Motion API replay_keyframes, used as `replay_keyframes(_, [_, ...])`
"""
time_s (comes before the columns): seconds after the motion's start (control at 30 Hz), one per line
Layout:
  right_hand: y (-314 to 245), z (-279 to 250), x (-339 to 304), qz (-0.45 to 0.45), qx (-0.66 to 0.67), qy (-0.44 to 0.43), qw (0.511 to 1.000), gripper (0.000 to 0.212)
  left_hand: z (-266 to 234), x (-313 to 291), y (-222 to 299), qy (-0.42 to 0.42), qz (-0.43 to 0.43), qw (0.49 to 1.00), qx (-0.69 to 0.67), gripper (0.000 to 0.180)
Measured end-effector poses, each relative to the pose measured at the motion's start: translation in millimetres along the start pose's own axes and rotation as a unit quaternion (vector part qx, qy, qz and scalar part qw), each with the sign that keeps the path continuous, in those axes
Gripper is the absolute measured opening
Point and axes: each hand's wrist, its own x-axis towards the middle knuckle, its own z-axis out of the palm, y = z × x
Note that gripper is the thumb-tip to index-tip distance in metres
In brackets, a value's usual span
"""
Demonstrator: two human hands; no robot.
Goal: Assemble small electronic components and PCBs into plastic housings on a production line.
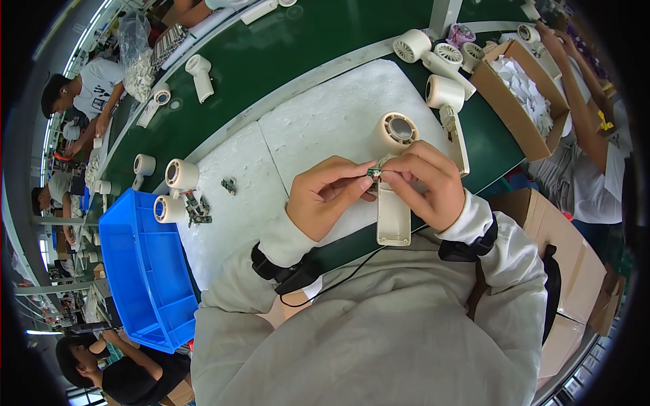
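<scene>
A cream handheld fan shell (394, 210) lies on a white foam mat (325, 128), its round head (398, 130) away from me and its handle toward me. My left hand (323, 196) and my right hand (426, 183) meet just above the handle's top. Both pinch a tiny green circuit board (373, 172) between their fingertips. My right hand also rests against the shell.
A blue bin (145, 271) stands at my left. Several fan shells (177, 174) and small boards (198, 210) lie near it. More cream shells (440, 68) and a cardboard box of white parts (521, 88) sit at the right, where another person's arm (582, 101) reaches.
</scene>
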Motion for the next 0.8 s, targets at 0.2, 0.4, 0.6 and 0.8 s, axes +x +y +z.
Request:
replay_keyframes(0.2, [-12.7, 9.3, -6.8, 0.095, 0.042, 0.012, 0.995, 0.01, 7.0, -3.2, 0.2, 0.043, 0.051, 0.985, 0.157, 0.029])
replay_keyframes(0.4, [-27.1, 27.0, -1.4, 0.191, 0.1, 0.086, 0.973, 0.009, 9.4, 0.3, 1.3, 0.074, 0.139, 0.926, 0.344, 0.034])
replay_keyframes(0.6, [-31.0, 39.8, -3.4, 0.222, 0.123, 0.109, 0.961, 0.007, 26.2, -6.1, 9.3, 0.132, 0.145, 0.862, 0.469, 0.033])
replay_keyframes(0.8, [-10.4, 30.4, -10.0, 0.238, 0.182, 0.064, 0.952, 0.006, 31.5, -5.1, 11.5, 0.114, 0.033, 0.949, 0.293, 0.041])
